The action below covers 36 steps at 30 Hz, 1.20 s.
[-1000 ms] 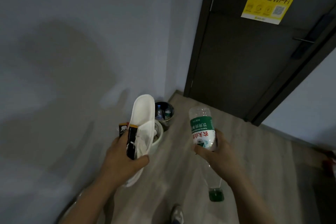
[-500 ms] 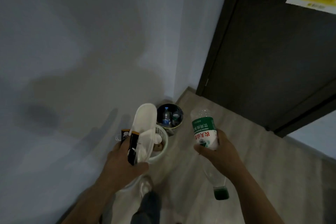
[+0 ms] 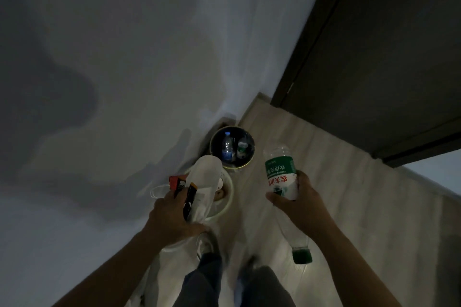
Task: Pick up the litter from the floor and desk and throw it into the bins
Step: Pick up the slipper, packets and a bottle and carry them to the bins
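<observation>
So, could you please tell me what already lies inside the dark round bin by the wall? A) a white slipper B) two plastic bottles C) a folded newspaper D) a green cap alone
B: two plastic bottles show inside the dark bin; the white slipper is gripped in the left hand, and the right hand holds a green-labelled bottle.

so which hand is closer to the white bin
Left. The left hand, holding a slipper and packets, is right at the left edge of the white bin. The right hand, holding a bottle, is apart, off to its right.
</observation>
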Tool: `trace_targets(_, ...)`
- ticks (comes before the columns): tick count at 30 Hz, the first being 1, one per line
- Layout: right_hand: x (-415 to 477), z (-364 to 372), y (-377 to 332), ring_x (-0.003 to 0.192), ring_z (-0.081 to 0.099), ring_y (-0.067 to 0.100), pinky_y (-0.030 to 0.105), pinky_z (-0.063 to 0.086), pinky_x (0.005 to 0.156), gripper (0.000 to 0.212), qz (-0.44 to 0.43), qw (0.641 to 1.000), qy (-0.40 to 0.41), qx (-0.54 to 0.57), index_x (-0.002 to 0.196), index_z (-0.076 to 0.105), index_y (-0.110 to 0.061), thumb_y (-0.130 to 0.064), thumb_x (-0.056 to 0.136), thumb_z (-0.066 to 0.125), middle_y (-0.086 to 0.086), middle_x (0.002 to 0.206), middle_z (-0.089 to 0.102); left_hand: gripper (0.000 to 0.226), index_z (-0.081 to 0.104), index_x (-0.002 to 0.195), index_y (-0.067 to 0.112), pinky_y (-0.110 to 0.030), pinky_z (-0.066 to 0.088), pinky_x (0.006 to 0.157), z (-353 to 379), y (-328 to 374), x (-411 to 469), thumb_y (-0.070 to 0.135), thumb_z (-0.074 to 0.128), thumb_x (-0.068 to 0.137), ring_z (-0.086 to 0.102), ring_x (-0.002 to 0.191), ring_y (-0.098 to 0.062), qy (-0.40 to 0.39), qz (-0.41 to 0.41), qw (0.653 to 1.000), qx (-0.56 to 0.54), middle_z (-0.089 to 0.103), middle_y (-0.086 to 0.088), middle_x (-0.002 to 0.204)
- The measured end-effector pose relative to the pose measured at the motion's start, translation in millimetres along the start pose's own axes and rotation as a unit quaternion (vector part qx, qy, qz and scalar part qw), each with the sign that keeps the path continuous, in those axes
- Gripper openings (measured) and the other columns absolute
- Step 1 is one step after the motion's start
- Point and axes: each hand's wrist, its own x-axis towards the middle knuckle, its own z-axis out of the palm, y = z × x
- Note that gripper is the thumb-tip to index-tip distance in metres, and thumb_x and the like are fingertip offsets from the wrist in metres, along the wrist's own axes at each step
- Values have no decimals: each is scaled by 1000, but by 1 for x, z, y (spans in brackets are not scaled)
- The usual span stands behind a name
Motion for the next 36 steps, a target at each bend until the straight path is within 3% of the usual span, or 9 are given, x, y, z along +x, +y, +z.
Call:
trace_targets(5, 53, 15, 25, 84, 59, 8, 18, 49, 66, 85, 32, 998, -43, -15, 142, 30, -17, -39, 75, 78, 0, 116, 58, 130, 1, 151, 35, -47, 38, 105, 11, 0, 53, 84, 44, 39, 36, 130, -34, -48, -33, 997, 49, 15, -7, 156)
trace_targets(9, 101, 33, 48, 77, 53, 2, 11, 40, 56, 81, 42, 994, -93, -48, 140, 29, -19, -35, 77, 77, -5, 106, 53, 114, 6, 151, 30, -44, 41, 101, 32, -3, 96, 70, 65, 62, 36, 125, -33, -78, -62, 992, 75, 23, -9, 149)
trace_targets(14, 160, 57, 85, 78, 56, 2, 13, 43, 55, 75, 56, 987, -135, -61, 135, 33, -20, -32, 76, 78, -4, 102, 55, 100, 14, 149, 25, -41, 39, 101, 65, -9, 147, 62, 65, 71, 38, 124, -33, -113, -95, 982, 115, 27, -9, 145)
trace_targets(20, 217, 96, 130, 82, 59, 7, 16, 46, 57, 75, 73, 982, -160, -72, 134, 33, -18, -31, 76, 78, 1, 104, 57, 103, 22, 144, 27, -46, 43, 99, 113, -30, 215, 67, 69, 61, 41, 122, -32, -134, -101, 980, 105, 38, -7, 139)
trace_targets(27, 267, 144, 169, 92, 62, 19, 39, 58, 78, 77, 76, 975, -185, -96, 134, 32, -19, -35, 74, 79, 5, 108, 59, 105, 27, 143, 24, -47, 45, 99, 165, -62, 287, 63, 74, 57, 43, 123, -29, -151, -86, 978, 112, 36, -5, 143)
trace_targets(30, 280, 160, 181, 90, 62, 17, 36, 58, 76, 74, 78, 974, -192, -95, 131, 34, -19, -34, 74, 79, 3, 107, 58, 95, 38, 133, 22, -45, 47, 96, 182, -72, 311, 60, 77, 56, 48, 117, -28, -148, -72, 977, 134, 47, -5, 130)
trace_targets(34, 289, 176, 193, 89, 61, 14, 29, 56, 72, 73, 81, 971, -199, -100, 130, 34, -19, -35, 74, 79, 0, 104, 58, 79, 44, 130, 19, -40, 47, 96, 196, -76, 333, 48, 78, 65, 52, 112, -25, -126, -63, 983, 119, 51, -6, 124)
trace_targets(36, 291, 181, 196, 88, 61, 14, 26, 54, 69, 72, 84, 971, -200, -102, 130, 34, -19, -34, 75, 78, 0, 104, 57, 81, 40, 135, 17, -39, 45, 99, 200, -77, 341, 45, 76, 68, 51, 115, -26, -125, -53, 982, 129, 49, -8, 128)
